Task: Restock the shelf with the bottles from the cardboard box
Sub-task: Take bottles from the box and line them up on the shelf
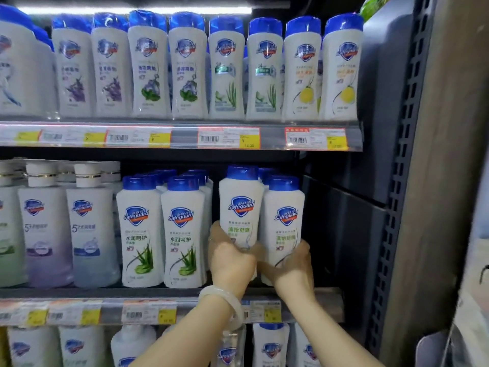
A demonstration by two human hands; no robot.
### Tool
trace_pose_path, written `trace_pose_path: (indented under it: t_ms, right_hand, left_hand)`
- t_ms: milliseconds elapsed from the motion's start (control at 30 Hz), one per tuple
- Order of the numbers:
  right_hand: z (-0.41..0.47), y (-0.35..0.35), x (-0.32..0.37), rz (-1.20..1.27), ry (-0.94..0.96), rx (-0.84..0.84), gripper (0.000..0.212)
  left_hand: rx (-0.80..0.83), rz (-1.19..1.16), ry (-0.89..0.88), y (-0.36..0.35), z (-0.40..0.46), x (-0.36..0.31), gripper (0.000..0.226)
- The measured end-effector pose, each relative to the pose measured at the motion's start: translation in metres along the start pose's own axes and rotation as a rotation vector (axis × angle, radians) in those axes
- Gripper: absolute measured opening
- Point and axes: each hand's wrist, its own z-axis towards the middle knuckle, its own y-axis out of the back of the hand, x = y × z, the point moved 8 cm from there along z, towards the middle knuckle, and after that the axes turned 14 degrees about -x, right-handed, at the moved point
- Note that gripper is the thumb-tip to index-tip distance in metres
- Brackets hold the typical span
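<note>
My left hand (229,256) has its grip curled round the lower body of a white bottle (241,207) with a blue cap, held a little higher than its neighbours, right of centre in the frame. My right hand (293,260) wraps the base of the next bottle (284,221) just to its right; the two bottles touch side to side. A pale bangle (225,300) sits on my left wrist. Both bottles are at the right end of the middle shelf (158,294), beside two aloe-label bottles (161,231) standing upright to the left. Across the upper frame runs a full row of bottles (206,67) above a strip of price tags (229,137).
</note>
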Motion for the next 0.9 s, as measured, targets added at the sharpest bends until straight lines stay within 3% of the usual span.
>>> trace_pose_path:
  t_ms: [267,367,600,900]
  right_hand:
    - [0.004,-0.001,-0.002,-0.019,0.086,-0.026,0.089]
    - [0.004,0.000,-0.001,0.006,0.077,-0.027,0.089]
    - [-0.003,0.005,0.004,-0.076,0.133,-0.004,0.096]
    - [-0.012,0.013,0.006,-0.157,0.227,-0.106,0.096]
  left_hand:
    - [0.031,0.020,0.103,-0.008,0.006,0.028,0.059]
    - [0.072,0.067,0.098,-0.008,0.009,0.031,0.070]
    - [0.049,0.329,-0.086,0.003,-0.013,0.038,0.074]
    - [0.065,0.309,-0.120,0.004,-0.012,0.041,0.072]
